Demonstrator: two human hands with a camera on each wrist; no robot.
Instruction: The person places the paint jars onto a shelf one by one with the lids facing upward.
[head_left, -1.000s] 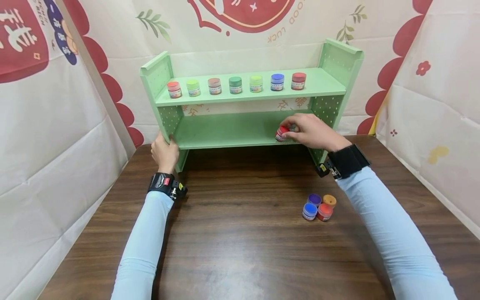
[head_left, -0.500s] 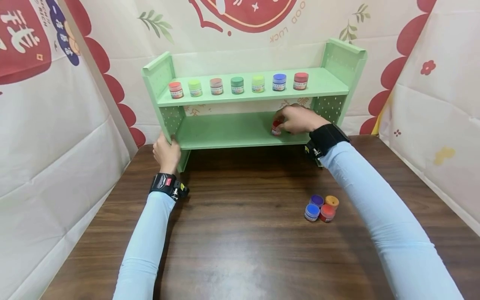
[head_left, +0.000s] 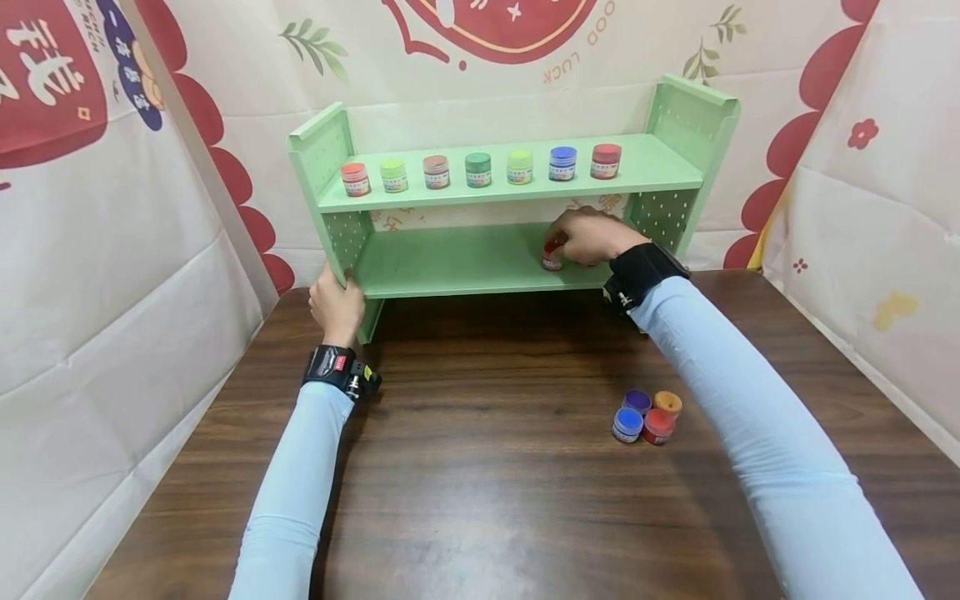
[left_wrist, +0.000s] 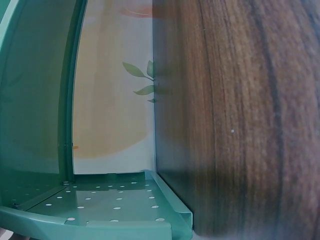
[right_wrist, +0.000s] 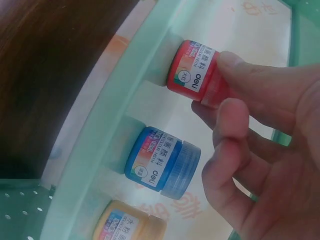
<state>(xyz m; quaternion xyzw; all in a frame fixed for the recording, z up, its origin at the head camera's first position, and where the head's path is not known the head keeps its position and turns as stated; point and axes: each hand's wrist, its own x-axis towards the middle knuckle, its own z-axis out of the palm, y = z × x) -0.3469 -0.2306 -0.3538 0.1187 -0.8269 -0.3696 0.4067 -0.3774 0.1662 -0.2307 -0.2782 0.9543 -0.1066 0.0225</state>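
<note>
My right hand (head_left: 592, 235) pinches a red paint jar (head_left: 552, 260) by its lid, between thumb and fingers. The jar stands upright on the lower board of the green shelf rack (head_left: 450, 258), toward the right. In the right wrist view, a blue paint jar (right_wrist: 154, 161) and a yellow paint jar (right_wrist: 125, 224) stand in line beside it; in the head view my hand mostly hides them. My left hand (head_left: 337, 307) grips the rack's left side panel low down. The left wrist view shows the perforated panel (left_wrist: 115, 200) and the wooden table (left_wrist: 235, 120).
Along the upper board runs a row of several paint jars, among them a dark green jar (head_left: 477, 170) and a dark red jar (head_left: 605, 162). Several more cluster on the table, including a blue-lidded jar (head_left: 627, 424). A printed cloth (head_left: 495, 117) hangs behind the rack.
My right hand has carried the red jar left and back from the shelf's front edge, and the jar now stands upright. The left hand has kept its grip on the panel.
</note>
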